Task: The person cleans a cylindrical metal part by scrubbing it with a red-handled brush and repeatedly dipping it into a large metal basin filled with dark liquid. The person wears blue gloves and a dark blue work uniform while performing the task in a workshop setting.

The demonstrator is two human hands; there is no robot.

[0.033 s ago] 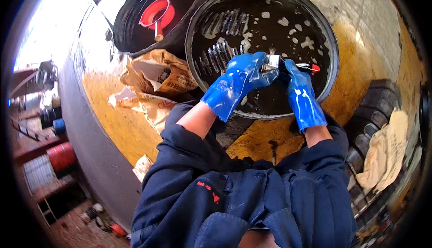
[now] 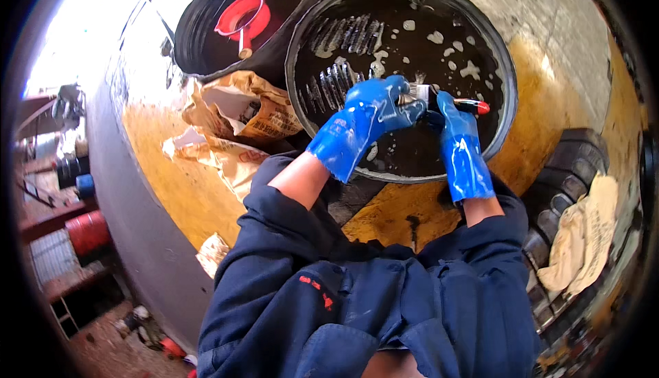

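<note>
Over a wide round black tub (image 2: 506,120) of dark liquid, I work with both hands in wet blue rubber gloves. My right hand (image 2: 456,127) is closed round a paintbrush (image 2: 424,92), whose metal band shows by the fingers and whose red-tipped handle sticks out to the right. My left hand (image 2: 377,107) is closed just left of the brush. A small metallic-looking piece sits between its fingers, too covered to name. Several dark ribbed metal parts (image 2: 336,79) lie in the liquid at the tub's left, with pale foam patches (image 2: 470,70) floating about.
At the back left stands a second black tub (image 2: 199,41) holding a red dipper (image 2: 250,17) with a wooden handle. An opened brown paper sack (image 2: 264,113) leans near my left arm. Black tyre-like rubber (image 2: 573,155) and a beige cloth sack (image 2: 583,234) lie to my right.
The brush's metal band has shifted slightly right, away from my left fingers. The view has moved a little; both hands keep their hold.
</note>
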